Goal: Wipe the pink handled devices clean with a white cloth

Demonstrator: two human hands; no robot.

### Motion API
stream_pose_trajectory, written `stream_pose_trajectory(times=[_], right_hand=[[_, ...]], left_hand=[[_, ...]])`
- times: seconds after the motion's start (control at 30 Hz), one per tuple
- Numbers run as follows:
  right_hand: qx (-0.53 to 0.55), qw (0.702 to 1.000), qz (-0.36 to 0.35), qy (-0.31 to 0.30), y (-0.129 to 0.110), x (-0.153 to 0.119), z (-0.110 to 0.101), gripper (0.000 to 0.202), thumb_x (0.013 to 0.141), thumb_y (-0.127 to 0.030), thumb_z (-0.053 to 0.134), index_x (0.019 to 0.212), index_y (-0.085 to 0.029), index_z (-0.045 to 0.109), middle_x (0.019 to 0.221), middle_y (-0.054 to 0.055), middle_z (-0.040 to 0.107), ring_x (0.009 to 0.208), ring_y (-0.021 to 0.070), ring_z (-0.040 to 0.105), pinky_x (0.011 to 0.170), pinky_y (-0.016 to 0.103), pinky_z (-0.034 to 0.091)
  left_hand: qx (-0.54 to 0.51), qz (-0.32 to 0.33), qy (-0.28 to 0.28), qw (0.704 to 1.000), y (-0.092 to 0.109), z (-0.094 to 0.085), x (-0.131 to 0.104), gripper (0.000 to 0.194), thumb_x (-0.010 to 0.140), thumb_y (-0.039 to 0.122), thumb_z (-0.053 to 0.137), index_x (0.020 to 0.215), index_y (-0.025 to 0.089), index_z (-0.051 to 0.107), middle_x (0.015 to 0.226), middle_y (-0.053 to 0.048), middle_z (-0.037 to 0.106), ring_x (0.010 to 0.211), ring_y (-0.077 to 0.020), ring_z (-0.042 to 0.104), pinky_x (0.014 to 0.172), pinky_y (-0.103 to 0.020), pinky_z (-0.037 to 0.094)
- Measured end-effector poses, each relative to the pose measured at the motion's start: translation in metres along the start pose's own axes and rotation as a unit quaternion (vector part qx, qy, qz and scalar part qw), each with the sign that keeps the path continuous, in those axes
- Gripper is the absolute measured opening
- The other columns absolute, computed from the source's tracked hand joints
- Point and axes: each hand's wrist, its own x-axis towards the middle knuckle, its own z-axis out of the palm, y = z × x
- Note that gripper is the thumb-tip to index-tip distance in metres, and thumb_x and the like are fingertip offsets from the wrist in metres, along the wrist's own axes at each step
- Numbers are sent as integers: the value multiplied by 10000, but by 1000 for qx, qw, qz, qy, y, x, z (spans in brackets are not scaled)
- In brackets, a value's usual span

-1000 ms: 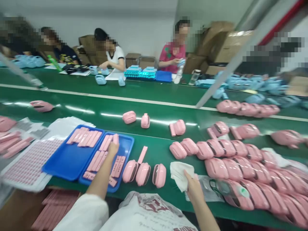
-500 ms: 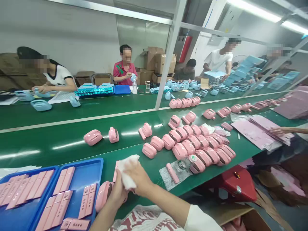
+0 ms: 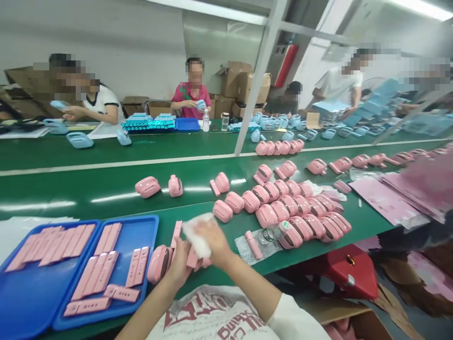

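My right hand [image 3: 213,241] is closed on a white cloth [image 3: 198,236], pressed over a pink plastic piece [image 3: 193,259]. The fingers of my left hand [image 3: 180,262] are closed round that piece, which is mostly hidden by the cloth and hands. Just beyond my left thumb stands a narrow pink bar [image 3: 177,231]; whether the thumb touches it I cannot tell. Left of my left hand sits a rounded pink housing with a dark strip [image 3: 159,264]. More pink plastic shows below my right hand, largely covered.
Blue trays [image 3: 153,231] of pink bars lie at left. Rows of pink housings [image 3: 267,215] and a plastic bottle [image 3: 271,234] on bubble wrap stand right. Pink sheets [image 3: 375,198] lie farther right, with a red bag [image 3: 348,271] below. Co-workers sit across the green bench.
The view has shifted, so the bench sits higher and farther right. My right hand has moved the cloth slightly, uncovering more of the pink piece. The co-worker at left has raised a blue part.
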Motion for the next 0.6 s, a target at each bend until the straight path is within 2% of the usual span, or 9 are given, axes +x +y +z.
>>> stream_pose_trajectory(times=[0.03,0.07,0.13,0.23,0.33,0.4,0.43,0.5,0.6], right_hand=[[63,989,119,64,2,3,-6,469,853,-498,493,1103,-130,640,1078,117,656,1104,185,593,1091,376,385],[129,954,236,135,4,7,-12,533,844,-561,476,1082,-115,642,1039,126,662,1025,191,623,1009,365,459],[188,913,322,167,4,17,-23,648,880,-625,333,1154,-99,595,1059,138,651,952,187,642,860,348,534],[283,889,342,112,-9,26,-32,619,799,-640,488,1122,-128,621,1072,106,650,941,182,639,811,314,548],[282,908,305,56,-31,27,-31,411,733,-445,656,1029,-161,681,1075,68,654,983,167,619,892,292,520],[261,908,312,100,-39,28,-26,316,702,-372,682,920,-144,699,975,59,674,924,154,623,883,273,516],[262,895,336,134,-39,29,-23,299,686,-374,692,858,-129,691,889,53,677,853,144,624,835,258,524],[301,836,417,192,-35,32,-17,340,679,-426,695,806,-113,654,762,34,654,718,121,604,717,236,528],[433,690,530,234,-24,42,-16,374,776,-479,596,890,-123,610,819,42,660,713,123,618,661,242,532]], left_hand=[[18,0,-28,999,0,3,-4,745,700,827,436,937,133,563,538,-4,503,345,-85,392,326,-201,246],[40,0,-59,997,-1,6,-9,719,688,817,474,908,136,544,540,5,501,332,-76,381,323,-195,236],[84,5,-118,989,-1,14,-16,631,701,754,547,861,146,494,559,23,502,321,-57,375,328,-180,236],[99,6,-139,985,2,22,-23,541,727,666,605,797,159,431,576,32,509,318,-51,390,324,-171,241],[81,-20,-152,985,5,27,-27,552,729,685,584,752,154,437,533,33,484,305,-59,386,306,-177,216],[72,-48,-172,981,5,29,-29,583,729,717,554,699,144,449,493,36,444,300,-55,371,304,-181,203],[67,-57,-183,979,5,29,-30,611,719,745,537,666,143,446,480,38,424,299,-52,363,305,-183,200],[59,-53,-197,977,5,30,-32,641,683,769,550,628,139,443,478,42,402,305,-41,350,311,-182,204],[62,-19,-208,976,6,30,-34,563,705,653,642,606,131,456,462,44,387,314,-39,358,329,-179,225]])
